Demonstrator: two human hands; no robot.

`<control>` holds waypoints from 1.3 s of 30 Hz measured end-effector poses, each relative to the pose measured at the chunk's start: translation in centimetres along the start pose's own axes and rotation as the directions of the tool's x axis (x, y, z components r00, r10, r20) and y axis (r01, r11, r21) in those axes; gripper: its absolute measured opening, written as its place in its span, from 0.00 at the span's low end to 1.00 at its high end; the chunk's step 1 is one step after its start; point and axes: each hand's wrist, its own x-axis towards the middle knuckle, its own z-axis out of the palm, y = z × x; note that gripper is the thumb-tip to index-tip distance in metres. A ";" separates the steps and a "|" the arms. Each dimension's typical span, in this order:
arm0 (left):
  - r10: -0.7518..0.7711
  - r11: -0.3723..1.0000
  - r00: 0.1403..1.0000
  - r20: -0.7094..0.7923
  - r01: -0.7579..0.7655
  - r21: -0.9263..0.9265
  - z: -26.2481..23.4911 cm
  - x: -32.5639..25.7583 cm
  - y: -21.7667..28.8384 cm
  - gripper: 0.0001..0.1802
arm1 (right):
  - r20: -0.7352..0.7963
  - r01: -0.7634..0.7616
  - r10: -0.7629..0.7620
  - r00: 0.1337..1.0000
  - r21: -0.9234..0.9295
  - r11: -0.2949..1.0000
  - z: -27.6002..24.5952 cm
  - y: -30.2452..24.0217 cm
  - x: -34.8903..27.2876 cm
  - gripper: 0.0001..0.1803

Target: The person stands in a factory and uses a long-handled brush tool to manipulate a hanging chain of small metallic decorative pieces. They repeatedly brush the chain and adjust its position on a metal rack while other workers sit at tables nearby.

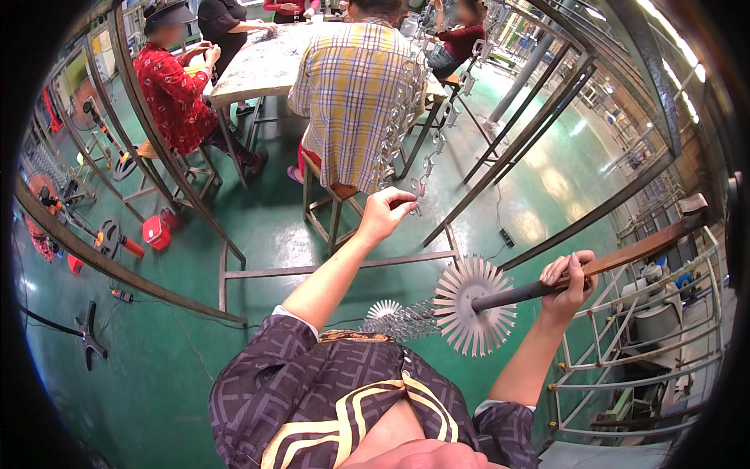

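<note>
Tight room ahead, open floor to the left

Far ahead, a hanging chain of metal clips (426,117), a seated person's back (355,94) and a stool (332,207) block the way; slanting steel bars (539,148) close the far right, a white rail rack (625,367) the near right. The spiked disc (474,305) fills the near middle. Bare green floor (156,367) lies open near left.

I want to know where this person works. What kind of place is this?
Probably a factory workshop. The floor is painted green, steel frames stand around, and people sit on stools at a worktable. The right hand holds a rod with a spiked metal wheel; the left hand touches a hanging chain of metal parts.
</note>
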 end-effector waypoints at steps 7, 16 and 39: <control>0.049 0.998 0.993 -0.105 -0.044 0.051 -0.3 0.1 0.2 0.05 | -0.022 0.003 -0.003 1.000 -0.008 1.000 -0.2 0.1 0.0 0.04; -0.116 0.991 0.958 -0.261 0.094 -0.093 -4.8 -0.5 -2.6 0.06 | -0.050 -0.001 0.001 0.999 -0.004 1.000 -0.8 0.4 -0.2 0.04; -0.282 0.915 0.956 -0.082 0.293 0.278 -6.0 -0.6 -16.9 0.08 | -0.138 -0.002 -0.011 0.990 -0.092 0.996 -1.9 1.6 -0.5 0.04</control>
